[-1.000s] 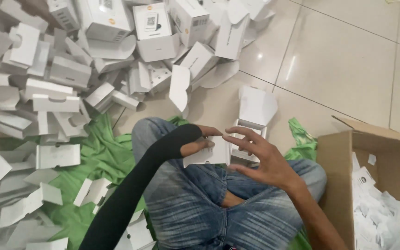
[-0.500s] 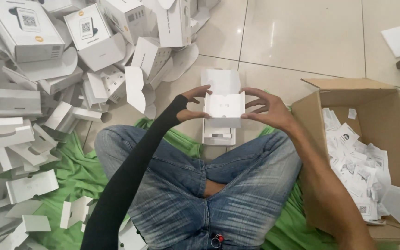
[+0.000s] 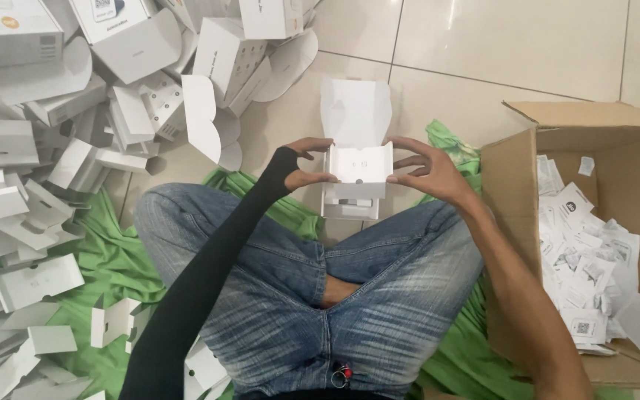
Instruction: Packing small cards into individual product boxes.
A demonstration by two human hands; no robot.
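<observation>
Seated cross-legged in blue jeans [image 3: 298, 296] on a green cloth [image 3: 105, 252] over pale tiled floor [image 3: 498, 44]. Held up just beyond the knees, centre of view: a small white carton [image 3: 357, 170], lid flap standing open on the far side. Left hand [image 3: 301, 167], in a black sleeve [image 3: 209, 274], pinching the carton's left edge with fingertips. Right hand [image 3: 427, 174], bare, fingers spread, gripping the right edge. Heaped at far left, a big pile of empty white boxes [image 3: 75, 111], many with flaps open. At right, an open brown cardboard box [image 3: 512, 192] holding loose white paper slips [image 3: 594, 259]
</observation>
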